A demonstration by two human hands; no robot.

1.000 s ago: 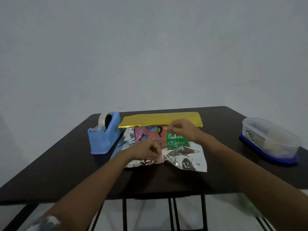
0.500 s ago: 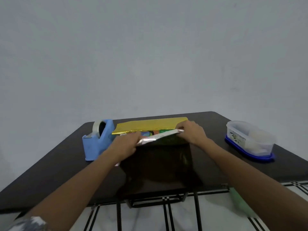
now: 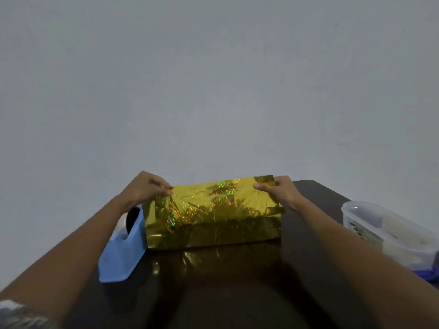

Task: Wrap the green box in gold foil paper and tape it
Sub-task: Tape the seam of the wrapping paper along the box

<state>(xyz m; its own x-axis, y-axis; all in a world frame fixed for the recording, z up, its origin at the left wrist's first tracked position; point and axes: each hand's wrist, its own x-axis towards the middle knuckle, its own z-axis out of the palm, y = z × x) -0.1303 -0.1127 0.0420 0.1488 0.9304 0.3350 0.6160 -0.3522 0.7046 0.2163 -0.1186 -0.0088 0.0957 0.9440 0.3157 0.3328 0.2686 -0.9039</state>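
1. A sheet of crinkled gold holographic foil paper (image 3: 213,210) lies draped over a block-shaped form toward 12 o'clock on the dark brown glossy table (image 3: 237,293). Its near face drops straight down to the tabletop.
2. The green box does not show anywhere; the foil covers every side that faces the camera.
3. The left hand (image 3: 145,188) is at 10 o'clock of the foil. Its thumb and fingertips are curled together and pinch the foil's upper left corner, where the foil puckers into creases.
4. The right hand (image 3: 278,189) is at 2 o'clock of the foil. It grasps the upper right corner, with the thumb on top of the foil and the fingers curled behind it.
5. A light blue plastic tape dispenser (image 3: 123,252) with a whitish roll stands at 9 o'clock of the foil, just beside its left edge.
6. A clear plastic lidded container on a blue base (image 3: 384,231) sits at 3 o'clock, well apart from the foil, near the table's right edge.
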